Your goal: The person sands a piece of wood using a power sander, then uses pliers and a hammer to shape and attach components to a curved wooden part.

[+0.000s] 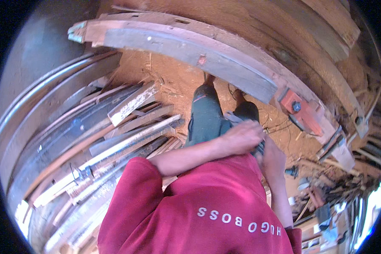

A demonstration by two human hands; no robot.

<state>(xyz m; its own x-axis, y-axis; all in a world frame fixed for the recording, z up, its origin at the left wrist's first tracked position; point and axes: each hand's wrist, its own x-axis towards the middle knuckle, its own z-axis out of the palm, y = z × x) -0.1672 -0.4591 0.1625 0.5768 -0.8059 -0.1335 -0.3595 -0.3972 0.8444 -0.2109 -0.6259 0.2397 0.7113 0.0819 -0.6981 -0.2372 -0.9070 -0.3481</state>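
My left hand is closed in front of my waist, its forearm crossing over from the left. Close beside it, my right hand is curled, the two nearly touching. A small grey-blue piece sticks out past my left hand, over the dark trousers. Something dark and narrow shows between the hands, too blurred to name. What the fingers grip is hidden. Both hands are held near the hem of the red top, well apart from the long wooden workbench ahead.
An orange-red vise part is fixed at the bench's right end. Stacked boards and planks fill the left side. Scrap wood lies in a heap at the right. Sawdust covers the floor around my legs.
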